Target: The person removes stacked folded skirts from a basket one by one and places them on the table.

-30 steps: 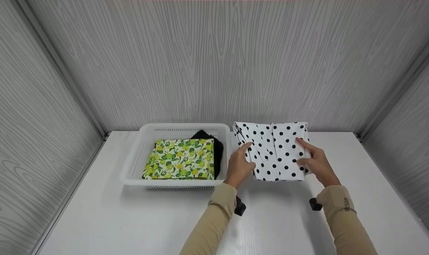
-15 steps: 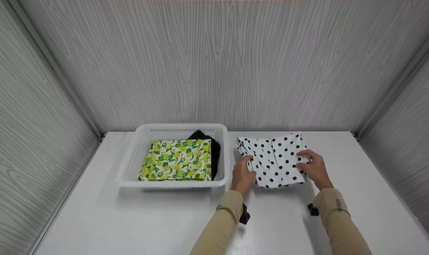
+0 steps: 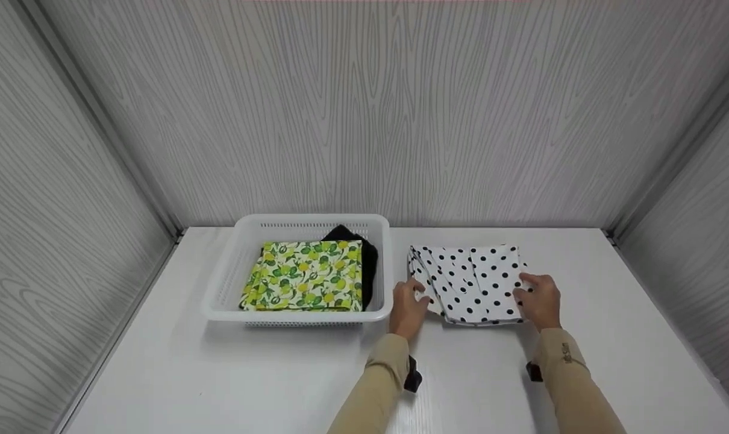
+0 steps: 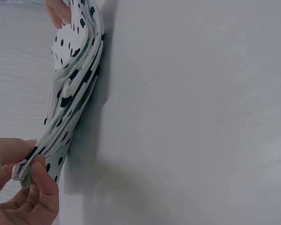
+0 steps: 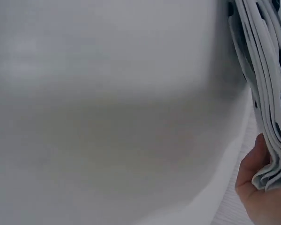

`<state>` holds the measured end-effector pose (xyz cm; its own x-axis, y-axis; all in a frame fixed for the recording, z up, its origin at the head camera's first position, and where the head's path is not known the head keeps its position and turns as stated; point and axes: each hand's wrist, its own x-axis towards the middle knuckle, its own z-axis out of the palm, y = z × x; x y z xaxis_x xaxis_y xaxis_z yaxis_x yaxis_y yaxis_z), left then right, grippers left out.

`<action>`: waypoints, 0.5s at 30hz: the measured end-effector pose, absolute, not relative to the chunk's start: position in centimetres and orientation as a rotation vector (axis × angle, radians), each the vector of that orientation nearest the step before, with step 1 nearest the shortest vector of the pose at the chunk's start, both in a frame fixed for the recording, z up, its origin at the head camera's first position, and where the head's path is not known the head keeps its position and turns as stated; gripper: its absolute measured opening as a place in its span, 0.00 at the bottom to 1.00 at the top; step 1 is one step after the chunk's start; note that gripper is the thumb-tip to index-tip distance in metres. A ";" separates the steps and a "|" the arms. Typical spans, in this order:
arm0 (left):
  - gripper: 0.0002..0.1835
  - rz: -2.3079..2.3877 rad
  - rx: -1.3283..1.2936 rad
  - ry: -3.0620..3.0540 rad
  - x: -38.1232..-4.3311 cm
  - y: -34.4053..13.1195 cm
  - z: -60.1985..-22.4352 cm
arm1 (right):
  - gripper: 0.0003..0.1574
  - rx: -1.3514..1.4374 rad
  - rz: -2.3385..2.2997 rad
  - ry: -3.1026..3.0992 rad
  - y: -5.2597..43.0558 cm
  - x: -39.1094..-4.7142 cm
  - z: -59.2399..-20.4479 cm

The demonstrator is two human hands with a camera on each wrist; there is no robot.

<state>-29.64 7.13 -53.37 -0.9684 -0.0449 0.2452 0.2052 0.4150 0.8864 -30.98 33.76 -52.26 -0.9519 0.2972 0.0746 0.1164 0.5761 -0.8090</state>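
A folded white cloth with black polka dots [image 3: 479, 283] lies low over the table, right of the basket. My left hand [image 3: 408, 310] pinches its left edge near the front corner. In the left wrist view, thumb and fingers [image 4: 44, 180] close on the stacked layers. On the opposite edge, my right hand [image 3: 540, 301] grips the cloth. The right wrist view has that hand [image 5: 264, 201] around a thick bundle of folds, with part of its fingers hidden behind the fabric. Creases run slantwise across the cloth's left half.
A white perforated plastic basket [image 3: 220, 301] stands left of the cloth. In it lies a folded cloth with a lemon and leaf print [image 3: 307, 277], over a black cloth [image 3: 369, 271]. Behind the white table [image 3: 250, 380] rises a grey wood-grain wall [image 3: 364, 120].
Both hands have brought the polka-dot cloth down and toward me, from raised and tilted to nearly flat by the table. The basket and its contents stay put.
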 end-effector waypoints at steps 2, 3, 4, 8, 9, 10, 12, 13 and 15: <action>0.05 -1.688 -0.148 -2.413 -29.5 7.1 -53.3 | 0.32 -0.354 1.326 -2.671 34.6 -30.8 -52.2; 0.05 -1.755 -0.145 -2.391 -29.5 7.0 -53.3 | 0.35 -0.367 1.364 -2.701 35.0 -30.7 -52.0; 0.05 -1.820 -0.131 -2.371 -29.5 7.0 -53.3 | 0.37 -0.385 1.419 -2.726 35.4 -30.6 -51.9; 0.05 -1.986 -0.044 -2.313 -29.5 6.8 -53.3 | 0.41 -0.478 1.630 -2.695 36.5 -30.3 -51.4; 0.05 -1.998 -0.027 -2.315 -29.5 6.7 -53.3 | 0.41 -0.498 1.643 -2.669 36.6 -30.3 -51.4; 0.05 -1.999 -0.009 -2.321 -29.6 6.7 -53.3 | 0.39 -0.518 1.641 -2.643 36.6 -30.2 -51.5; 0.05 -1.986 0.006 -2.327 -29.7 6.8 -53.3 | 0.35 -0.584 1.612 -2.583 36.4 -30.1 -51.6; 0.05 -1.979 0.006 -2.326 -29.8 6.8 -53.3 | 0.33 -0.616 1.583 -2.562 36.3 -30.1 -51.7; 0.04 -1.964 0.001 -2.318 -29.9 7.0 -53.3 | 0.30 -0.673 1.532 -2.521 36.1 -30.1 -52.0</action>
